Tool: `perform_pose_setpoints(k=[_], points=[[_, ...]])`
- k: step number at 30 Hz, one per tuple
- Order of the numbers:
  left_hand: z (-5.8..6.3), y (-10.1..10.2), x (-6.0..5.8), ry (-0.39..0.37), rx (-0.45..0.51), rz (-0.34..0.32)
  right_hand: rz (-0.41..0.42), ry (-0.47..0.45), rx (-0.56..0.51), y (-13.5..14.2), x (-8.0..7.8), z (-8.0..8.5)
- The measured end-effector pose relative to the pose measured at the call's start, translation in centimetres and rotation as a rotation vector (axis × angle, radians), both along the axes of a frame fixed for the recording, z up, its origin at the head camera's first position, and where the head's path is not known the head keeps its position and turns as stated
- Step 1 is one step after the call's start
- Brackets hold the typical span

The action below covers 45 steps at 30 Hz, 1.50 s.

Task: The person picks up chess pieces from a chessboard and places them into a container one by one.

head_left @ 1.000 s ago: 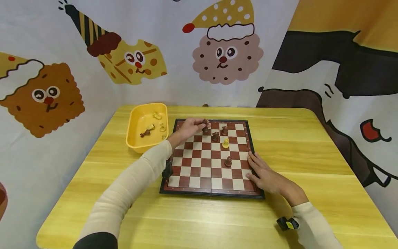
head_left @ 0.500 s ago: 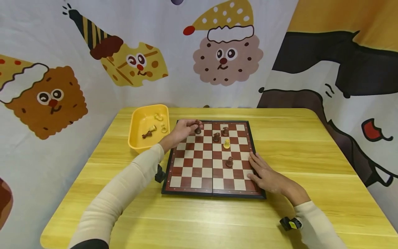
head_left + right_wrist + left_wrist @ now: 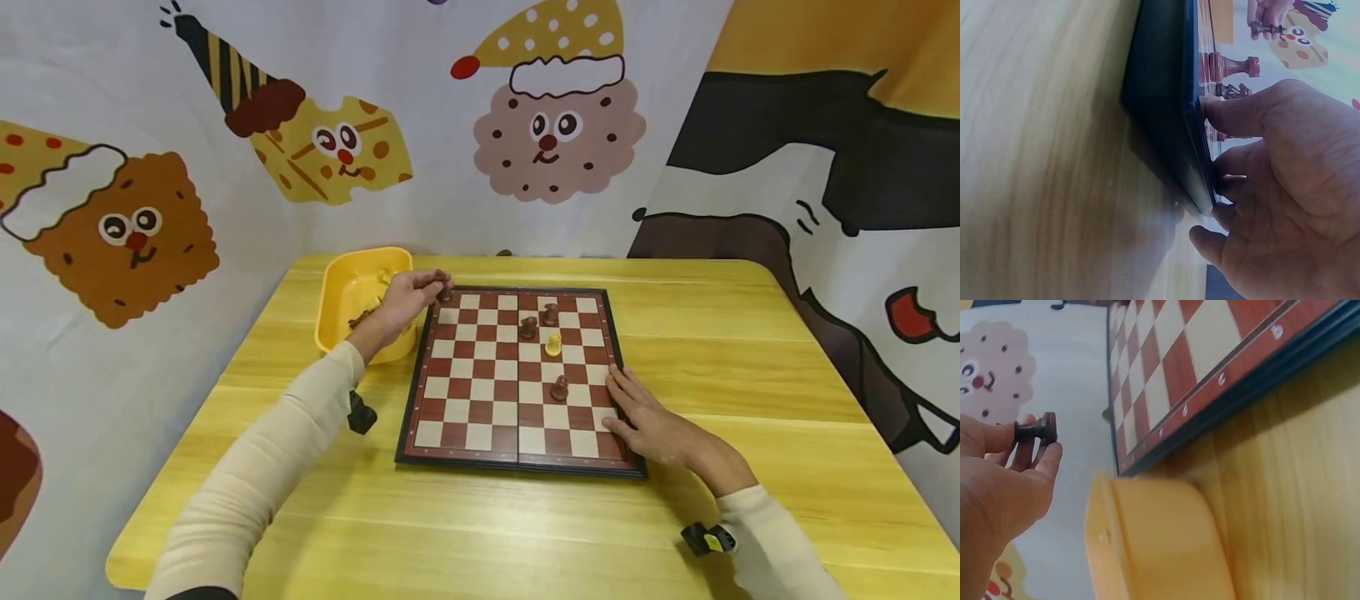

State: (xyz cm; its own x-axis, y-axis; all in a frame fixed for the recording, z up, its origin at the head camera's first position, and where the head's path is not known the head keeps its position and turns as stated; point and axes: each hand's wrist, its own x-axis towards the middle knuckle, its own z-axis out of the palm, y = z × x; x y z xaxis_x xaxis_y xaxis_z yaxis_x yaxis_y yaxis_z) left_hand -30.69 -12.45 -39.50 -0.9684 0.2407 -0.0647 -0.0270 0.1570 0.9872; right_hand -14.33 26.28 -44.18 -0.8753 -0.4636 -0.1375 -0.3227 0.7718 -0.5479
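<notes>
Chessboard (image 3: 468, 389) lies on the counter (image 3: 720, 333), yellow tub (image 3: 341, 292) left of it. Your right hand (image 3: 652, 429) rests, spread, on the board's right edge; your left hand (image 3: 401, 302), hiding part of the tub, pinches a dark piece (image 3: 1049, 427) near the board's far-left corner. Four other pieces (image 3: 528, 328) stand there.

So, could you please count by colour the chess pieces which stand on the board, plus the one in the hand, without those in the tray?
Brown pieces, standing: 3
Yellow piece, standing: 1
Held brown piece, in the left hand: 1
Total: 5
</notes>
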Motion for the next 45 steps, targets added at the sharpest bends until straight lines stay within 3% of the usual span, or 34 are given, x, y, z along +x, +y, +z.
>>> perform_pose_setpoints(k=[6, 14, 29, 38, 45], points=[[0.4, -1.4, -0.1, 0.005, 0.007, 0.027, -0.014, -0.004, -0.004, 0.2, 0.1, 0.0], [-0.2, -3.3, -0.1, 0.053, -0.001, 0.072, -0.016, -0.003, 0.000, 0.2, 0.2, -0.4], [-0.1, -6.7, 0.1, 0.117, -0.133, 0.129, -0.008, -0.001, -0.001, 0.3, 0.1, -0.4], [-0.5, -6.9, 0.1, 0.143, -0.200, 0.179, -0.003, 0.011, 0.004, -0.2, 0.1, -0.4], [-0.4, -6.4, 0.4, 0.167, -0.170, 0.202, -0.013, -0.009, 0.010, -0.2, 0.0, -0.2]])
